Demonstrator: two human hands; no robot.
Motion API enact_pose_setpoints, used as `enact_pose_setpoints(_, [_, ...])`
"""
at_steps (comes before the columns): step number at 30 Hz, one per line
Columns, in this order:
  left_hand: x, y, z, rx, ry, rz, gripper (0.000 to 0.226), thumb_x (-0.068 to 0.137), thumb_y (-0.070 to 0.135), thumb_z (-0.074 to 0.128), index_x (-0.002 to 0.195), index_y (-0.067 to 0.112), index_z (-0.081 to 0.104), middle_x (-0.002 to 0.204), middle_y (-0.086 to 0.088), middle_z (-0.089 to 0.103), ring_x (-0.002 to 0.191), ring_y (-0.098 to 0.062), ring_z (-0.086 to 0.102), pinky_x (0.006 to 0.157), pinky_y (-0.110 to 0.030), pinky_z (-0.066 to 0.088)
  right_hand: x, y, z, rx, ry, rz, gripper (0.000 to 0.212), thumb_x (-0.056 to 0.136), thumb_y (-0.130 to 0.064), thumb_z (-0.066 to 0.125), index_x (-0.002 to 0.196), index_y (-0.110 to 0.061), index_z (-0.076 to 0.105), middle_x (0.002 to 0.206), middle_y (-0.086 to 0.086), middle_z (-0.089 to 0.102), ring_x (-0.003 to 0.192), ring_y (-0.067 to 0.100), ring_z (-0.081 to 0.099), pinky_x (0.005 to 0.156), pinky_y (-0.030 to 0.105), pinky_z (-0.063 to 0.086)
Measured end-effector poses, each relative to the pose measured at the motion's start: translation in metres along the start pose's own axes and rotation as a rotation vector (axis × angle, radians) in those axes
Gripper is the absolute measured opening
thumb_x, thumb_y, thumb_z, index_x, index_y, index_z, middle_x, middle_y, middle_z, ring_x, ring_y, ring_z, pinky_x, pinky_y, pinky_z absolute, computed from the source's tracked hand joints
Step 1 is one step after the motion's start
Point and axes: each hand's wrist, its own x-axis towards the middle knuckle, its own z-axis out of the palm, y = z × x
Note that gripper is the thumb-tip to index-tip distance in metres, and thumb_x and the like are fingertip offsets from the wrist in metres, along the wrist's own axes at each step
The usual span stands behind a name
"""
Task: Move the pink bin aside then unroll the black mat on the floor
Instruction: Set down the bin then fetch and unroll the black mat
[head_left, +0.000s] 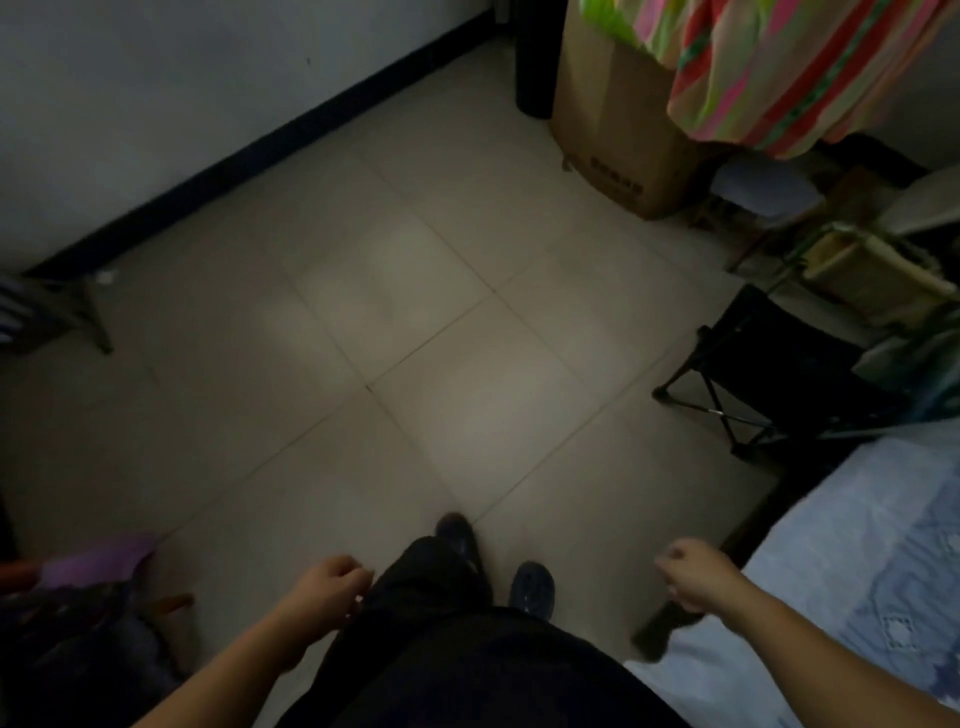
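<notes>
Dim room, seen from above, picture soft with blur. Floor (415, 322) of pale square tiles with thin grout lines fills the middle of the frame; a faint lighter patch lies across the centre tiles. White wall (156, 93) runs along the upper left, edged at the bottom by a dark skirting (270, 156) going diagonally toward the top centre. A black upright roll (537, 57), probably the mat, stands at top centre just left of a cardboard box (618, 135), touching or nearly touching it. Striped cloth (789, 67) in green, pink and orange hangs over the box at upper right. A black folding stool (769, 374) stands at mid right; behind it a cluttered rack, details unclear. A bed (852, 566) with pale blue cover occupies the lower right. At mid left edge, a dark leg of some furniture (88, 317). A purple-pink object (98, 558), possibly the bin, sits at the lower left edge, partly cut off and too blurred to confirm. Person stands at bottom centre, dark trousers, dark shoes (530, 587) on the tiles. Left hand (324, 587) hangs beside the thigh, fingers curled loosely inward, holding nothing. Right hand (693, 571) hangs near the bed edge, fingers curled into a loose fist, holding nothing.
</notes>
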Motion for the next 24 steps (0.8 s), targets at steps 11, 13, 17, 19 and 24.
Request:
enact_pose_setpoints(11, [0.126, 0.082, -0.141, 0.045, -0.01, -0.178, 0.017, 0.095, 0.016, 0.052, 0.085, 0.003, 0.057, 0.071, -0.011, 0.058, 0.053, -0.02, 0.049, 0.05, -0.024, 0.035, 0.08, -0.262, -0.059, 0.033, 0.046, -0.171, 0.015, 0.089, -0.02, 0.054, 0.076, -0.014, 0.056, 0.071, 0.01, 0.061, 0.061, 0.02, 0.062, 0.062, 0.033, 0.05])
enact_pose_setpoints(13, [0.145, 0.115, -0.175, 0.118, -0.011, -0.164, 0.016, 0.094, 0.015, 0.051, 0.089, 0.004, 0.06, 0.076, -0.011, 0.06, 0.058, -0.02, 0.052, 0.05, -0.023, 0.039, 0.089, -0.292, -0.069, 0.022, 0.04, -0.173, 0.015, 0.089, -0.021, 0.055, 0.08, -0.011, 0.058, 0.072, 0.011, 0.063, 0.064, 0.021, 0.063, 0.065, 0.036, 0.053])
enact_pose_setpoints(17, [0.184, 0.211, -0.241, 0.099, 0.072, -0.075, 0.015, 0.092, 0.012, 0.049, 0.09, 0.007, 0.063, 0.087, -0.014, 0.064, 0.068, -0.023, 0.057, 0.055, -0.027, 0.046, 0.108, -0.328, -0.098, 0.054, 0.065, -0.115, 0.016, 0.091, -0.02, 0.057, 0.08, -0.009, 0.059, 0.075, 0.012, 0.064, 0.069, 0.025, 0.063, 0.069, 0.038, 0.053])
enact_pose_setpoints(19, [0.203, 0.262, -0.263, 0.021, 0.137, -0.013, 0.015, 0.091, 0.012, 0.05, 0.088, 0.007, 0.064, 0.09, -0.016, 0.066, 0.07, -0.024, 0.06, 0.057, -0.028, 0.049, 0.12, -0.336, -0.113, 0.026, 0.062, -0.053, 0.018, 0.091, -0.021, 0.057, 0.076, -0.011, 0.057, 0.074, 0.009, 0.064, 0.066, 0.021, 0.063, 0.061, 0.029, 0.05])
enact_pose_setpoints(24, [0.25, 0.374, -0.286, 0.087, 0.064, 0.095, 0.012, 0.09, 0.021, 0.052, 0.09, 0.018, 0.064, 0.093, -0.008, 0.068, 0.079, -0.023, 0.066, 0.061, -0.029, 0.052, 0.172, -0.361, -0.155, 0.002, 0.076, 0.099, 0.027, 0.093, -0.018, 0.058, 0.068, -0.011, 0.053, 0.059, 0.006, 0.057, 0.049, 0.017, 0.054, 0.05, 0.023, 0.04])
